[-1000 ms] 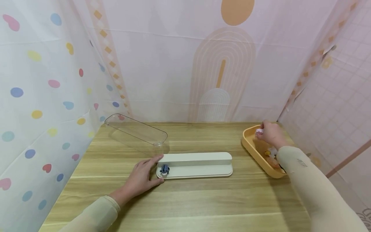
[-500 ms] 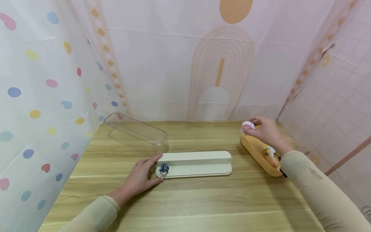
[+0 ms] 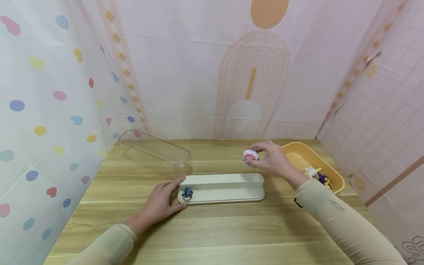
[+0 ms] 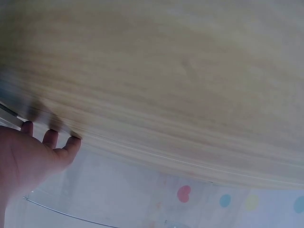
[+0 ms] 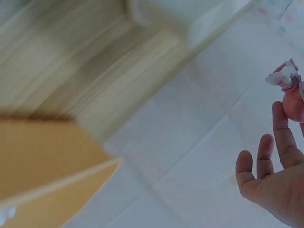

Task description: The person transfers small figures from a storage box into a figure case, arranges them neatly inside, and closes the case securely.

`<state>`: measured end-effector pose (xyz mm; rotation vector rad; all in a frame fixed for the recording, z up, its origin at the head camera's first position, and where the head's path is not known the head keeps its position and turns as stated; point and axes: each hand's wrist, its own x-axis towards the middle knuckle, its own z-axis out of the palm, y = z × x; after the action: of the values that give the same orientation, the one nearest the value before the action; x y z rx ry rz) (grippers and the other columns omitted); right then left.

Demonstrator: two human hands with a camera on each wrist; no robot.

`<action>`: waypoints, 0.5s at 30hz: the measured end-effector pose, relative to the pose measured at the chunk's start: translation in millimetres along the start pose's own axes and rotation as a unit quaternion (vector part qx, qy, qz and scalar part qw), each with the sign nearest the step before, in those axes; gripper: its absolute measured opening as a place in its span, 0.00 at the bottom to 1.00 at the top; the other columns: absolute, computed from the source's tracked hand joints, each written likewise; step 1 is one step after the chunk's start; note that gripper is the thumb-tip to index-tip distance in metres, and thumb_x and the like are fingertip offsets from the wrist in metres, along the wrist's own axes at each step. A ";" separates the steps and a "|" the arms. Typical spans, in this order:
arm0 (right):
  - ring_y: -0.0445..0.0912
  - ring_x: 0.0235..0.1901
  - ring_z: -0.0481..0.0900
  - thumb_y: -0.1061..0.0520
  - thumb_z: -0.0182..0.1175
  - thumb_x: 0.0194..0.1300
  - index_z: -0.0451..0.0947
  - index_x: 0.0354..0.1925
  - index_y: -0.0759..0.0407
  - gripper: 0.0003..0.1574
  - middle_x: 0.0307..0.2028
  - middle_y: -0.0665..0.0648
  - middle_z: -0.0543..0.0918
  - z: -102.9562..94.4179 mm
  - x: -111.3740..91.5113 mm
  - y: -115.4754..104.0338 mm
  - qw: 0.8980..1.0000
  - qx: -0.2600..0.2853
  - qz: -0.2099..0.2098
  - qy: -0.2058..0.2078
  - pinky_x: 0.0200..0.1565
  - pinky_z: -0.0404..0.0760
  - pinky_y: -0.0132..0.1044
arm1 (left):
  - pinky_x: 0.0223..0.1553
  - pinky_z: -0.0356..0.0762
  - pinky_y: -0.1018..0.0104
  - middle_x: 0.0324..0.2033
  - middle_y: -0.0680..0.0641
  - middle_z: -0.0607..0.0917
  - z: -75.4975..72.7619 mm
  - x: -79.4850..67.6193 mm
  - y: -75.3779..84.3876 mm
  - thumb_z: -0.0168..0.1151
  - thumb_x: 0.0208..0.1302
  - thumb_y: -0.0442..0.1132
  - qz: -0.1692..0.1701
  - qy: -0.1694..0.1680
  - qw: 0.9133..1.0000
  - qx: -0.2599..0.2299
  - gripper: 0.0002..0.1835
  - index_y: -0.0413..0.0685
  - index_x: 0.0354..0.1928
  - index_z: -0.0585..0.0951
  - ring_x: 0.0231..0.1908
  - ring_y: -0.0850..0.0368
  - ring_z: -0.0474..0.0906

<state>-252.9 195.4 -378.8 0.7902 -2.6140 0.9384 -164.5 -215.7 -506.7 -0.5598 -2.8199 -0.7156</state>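
Observation:
My right hand (image 3: 272, 159) pinches a small pink-and-white figurine (image 3: 250, 156) in the air, above and behind the right end of a cream stepped display base (image 3: 228, 194). In the right wrist view, this figurine (image 5: 292, 97) shows a round pink part at my fingertips. With thumb and forefinger at its front and back corners, my left hand (image 3: 161, 201) holds the left end of the base. A small dark-blue figurine (image 3: 187, 193) stands on the base's lower step, close to that hand. The left wrist view shows the left hand's fingers (image 4: 72, 148) at the base's edge.
An orange tray (image 3: 287, 147) on the right holds several figurines (image 3: 317, 176), partly hidden by the right forearm. A clear lidlike cover (image 3: 155, 149) lies at the back left. Patterned curtains (image 3: 185, 73) enclose the wooden table (image 3: 212, 232) at the back and sides.
My right hand has lifted the pink-and-white figurine out of the orange tray and carried it left towards the display base. The left hand stays in place on the base.

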 end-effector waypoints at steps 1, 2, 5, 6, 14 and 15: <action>0.58 0.50 0.85 0.52 0.84 0.53 0.90 0.49 0.60 0.26 0.45 0.60 0.93 4.3 1.1 -3.8 1.000 0.003 -0.004 -0.004 0.52 0.82 0.57 | 0.71 0.69 0.28 0.66 0.41 0.85 0.1 0.0 -0.2 0.83 0.56 0.54 0.000 0.001 1.000 0.000 0.53 0.61 0.82 0.66 0.65 0.30 0.78; 0.57 0.51 0.85 0.52 0.84 0.53 0.90 0.49 0.59 0.26 0.45 0.59 0.93 8.5 2.3 -7.9 1.000 0.005 -0.008 -0.009 0.52 0.83 0.58 | 0.71 0.69 0.28 0.66 0.41 0.85 0.1 0.0 -0.4 0.83 0.56 0.53 0.001 0.002 1.000 0.000 0.53 0.60 0.82 0.66 0.65 0.30 0.78; 0.55 0.50 0.85 0.51 0.84 0.54 0.90 0.49 0.57 0.26 0.44 0.56 0.93 23.4 5.8 -17.5 0.999 0.007 -0.031 -0.021 0.52 0.84 0.55 | 0.71 0.69 0.28 0.66 0.41 0.85 0.4 0.2 -0.6 0.84 0.56 0.53 0.001 0.004 1.000 -0.001 0.53 0.61 0.82 0.66 0.65 0.30 0.78; 0.54 0.49 0.85 0.51 0.84 0.54 0.90 0.49 0.57 0.25 0.44 0.56 0.93 28.6 6.3 -20.8 0.999 0.008 -0.037 -0.026 0.51 0.84 0.53 | 0.71 0.69 0.28 0.66 0.41 0.85 0.4 0.1 -0.5 0.83 0.56 0.53 0.001 0.003 1.000 -0.001 0.53 0.61 0.82 0.66 0.65 0.31 0.78; 0.49 0.52 0.83 0.50 0.83 0.56 0.89 0.48 0.54 0.23 0.44 0.51 0.92 73.1 6.5 -48.5 0.993 0.004 -0.087 -0.075 0.53 0.84 0.46 | 0.72 0.68 0.28 0.66 0.41 0.85 -0.7 -0.2 -0.3 0.83 0.57 0.54 -0.004 -0.001 1.000 -0.002 0.53 0.61 0.82 0.65 0.66 0.30 0.78; 0.50 0.52 0.82 0.50 0.83 0.57 0.89 0.48 0.53 0.23 0.44 0.51 0.92 78.9 6.7 -52.0 0.992 0.005 -0.096 -0.080 0.54 0.84 0.47 | 0.72 0.68 0.28 0.66 0.41 0.85 -1.1 0.0 0.1 0.83 0.57 0.54 -0.005 -0.001 1.000 -0.002 0.53 0.61 0.82 0.66 0.66 0.30 0.78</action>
<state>-233.0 108.1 -409.6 1.1396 -2.6081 0.8676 -164.3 -216.2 -505.7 -0.5490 -2.8259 -0.7239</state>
